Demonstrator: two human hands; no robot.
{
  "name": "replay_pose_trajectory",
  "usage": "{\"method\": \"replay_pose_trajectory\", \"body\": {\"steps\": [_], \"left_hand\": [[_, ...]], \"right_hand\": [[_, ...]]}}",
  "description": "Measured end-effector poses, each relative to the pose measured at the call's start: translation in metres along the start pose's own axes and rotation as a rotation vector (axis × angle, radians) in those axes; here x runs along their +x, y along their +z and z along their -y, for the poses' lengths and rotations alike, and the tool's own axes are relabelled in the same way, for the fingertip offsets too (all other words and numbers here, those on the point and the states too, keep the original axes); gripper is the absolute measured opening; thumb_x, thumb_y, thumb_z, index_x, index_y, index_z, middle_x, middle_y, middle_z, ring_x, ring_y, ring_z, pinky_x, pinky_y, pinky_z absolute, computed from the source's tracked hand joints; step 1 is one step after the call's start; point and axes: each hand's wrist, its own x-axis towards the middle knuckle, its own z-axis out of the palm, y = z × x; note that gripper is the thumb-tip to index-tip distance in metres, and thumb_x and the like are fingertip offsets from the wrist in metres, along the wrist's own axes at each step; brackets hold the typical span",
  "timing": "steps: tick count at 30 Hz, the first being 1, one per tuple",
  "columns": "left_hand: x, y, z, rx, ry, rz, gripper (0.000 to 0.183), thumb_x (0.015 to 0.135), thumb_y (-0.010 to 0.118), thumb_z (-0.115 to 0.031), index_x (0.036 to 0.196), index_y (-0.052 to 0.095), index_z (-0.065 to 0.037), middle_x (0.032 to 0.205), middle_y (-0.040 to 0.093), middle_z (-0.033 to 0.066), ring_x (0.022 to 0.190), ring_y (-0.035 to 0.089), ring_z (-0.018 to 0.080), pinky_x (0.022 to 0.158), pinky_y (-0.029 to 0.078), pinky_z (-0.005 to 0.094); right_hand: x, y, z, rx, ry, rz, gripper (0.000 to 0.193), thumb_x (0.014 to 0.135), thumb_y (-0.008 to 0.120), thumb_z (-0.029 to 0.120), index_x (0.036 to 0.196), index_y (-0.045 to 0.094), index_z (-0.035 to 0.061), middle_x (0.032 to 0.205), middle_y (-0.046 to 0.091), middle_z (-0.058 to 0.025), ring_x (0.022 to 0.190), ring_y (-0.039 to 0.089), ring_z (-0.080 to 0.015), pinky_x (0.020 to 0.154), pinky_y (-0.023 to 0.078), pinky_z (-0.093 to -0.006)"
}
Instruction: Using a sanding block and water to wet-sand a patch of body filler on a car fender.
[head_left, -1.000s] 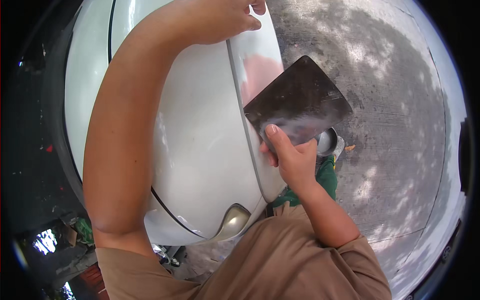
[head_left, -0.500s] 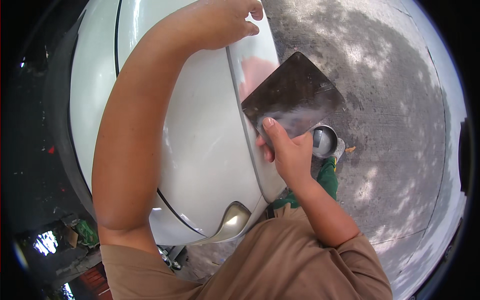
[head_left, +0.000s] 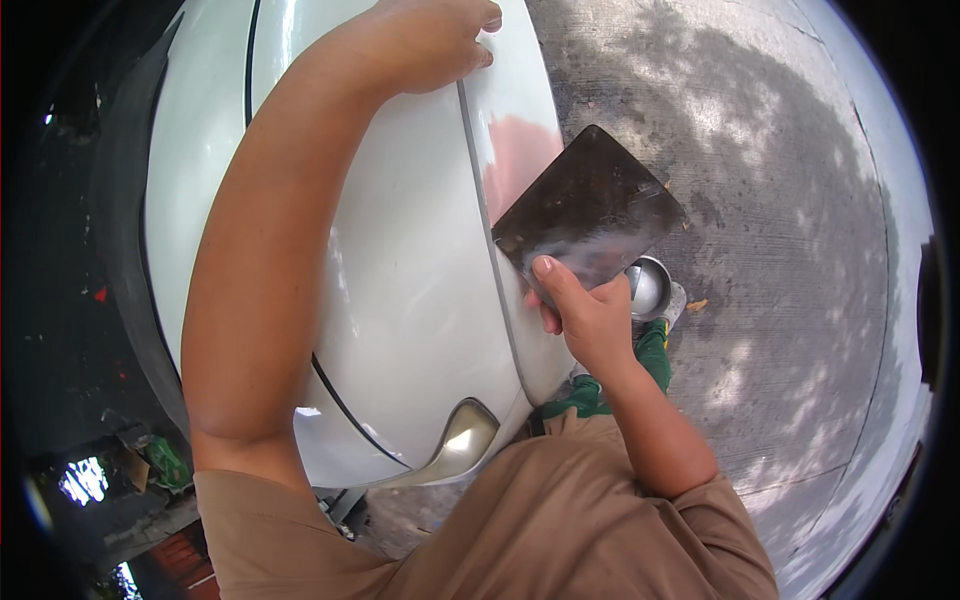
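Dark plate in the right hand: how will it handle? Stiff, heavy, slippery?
The dark plate is probably stiff: the right hand grips it near its lower edge and no sag shows. Likely light enough for one hand, since only that hand holds it. Possibly slick near the thumb, where a pale smear shows.

The top edge crops the car [head_left: 410,250] and the left hand [head_left: 435,45], whose grip cannot be told. The plate [head_left: 595,195] hides some of the right hand [head_left: 592,322]; the bowl [head_left: 655,290] is part-covered. Lower-left clutter [head_left: 165,465] is too dark to identify.
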Motion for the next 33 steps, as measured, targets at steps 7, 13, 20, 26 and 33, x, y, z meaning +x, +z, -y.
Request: {"method": "replay_pose_trajectory", "body": {"steps": [7,13,20,26,33], "left_hand": [[0.012,0.017,0.009,0.277,-0.145,0.111,0.044,0.101,0.058,-0.021,0.141,0.059,-0.005,0.154,0.05,0.015,0.149,0.036,0.0327,0.125,0.027,0.0482],[-0.038,0.062,-0.029,0.466,-0.188,-0.025,0.043,0.099,0.051,-0.007,0.139,0.057,0.005,0.156,0.048,0.017,0.15,0.038,0.0315,0.126,0.025,0.052],[-0.136,0.13,-0.118,0.236,-0.284,-0.196,0.052,0.099,0.053,-0.015,0.145,0.047,0.009,0.16,0.04,0.0225,0.153,0.031,0.0343,0.127,0.021,0.0516],[-0.15,0.152,-0.197,-0.516,-0.529,-0.338,0.053,0.1,0.059,-0.016,0.146,0.046,0.007,0.144,0.054,0.0225,0.135,0.05,0.0326,0.112,0.042,0.0436],[-0.114,0.149,-0.187,-1.012,-0.932,-0.718,0.055,0.098,0.063,-0.014,0.147,0.045,0.0,0.088,0.062,0.0098,0.078,0.06,0.0196,0.077,0.051,0.0353]], "right_hand": [[-0.043,-0.033,0.006,0.095,0.029,-0.049,0.026,0.097,0.07,0.026,0.088,0.068,0.0015,0.07,0.067,-0.008,0.048,0.052,-0.0107,0.045,0.039,-0.025],[-0.076,-0.095,0.011,-0.053,-0.006,-0.073,0.031,0.097,0.07,0.031,0.09,0.07,0.0011,0.072,0.068,-0.0063,0.05,0.052,-0.0095,0.048,0.041,-0.025],[-0.076,-0.198,-0.014,-0.148,-0.011,-0.174,0.026,0.097,0.07,0.027,0.089,0.068,0.0017,0.069,0.066,-0.0068,0.05,0.053,-0.0103,0.047,0.04,-0.0258],[-0.071,-0.269,-0.004,-0.221,0.036,-0.199,0.024,0.097,0.07,0.027,0.095,0.066,0.0033,0.07,0.064,-0.0064,0.051,0.052,-0.0099,0.047,0.039,-0.0255],[-0.055,-0.315,0.017,-0.329,0.018,-0.143,0.031,0.097,0.071,0.031,0.091,0.067,0.001,0.069,0.065,-0.007,0.052,0.054,-0.0105,0.048,0.041,-0.0264]]}}
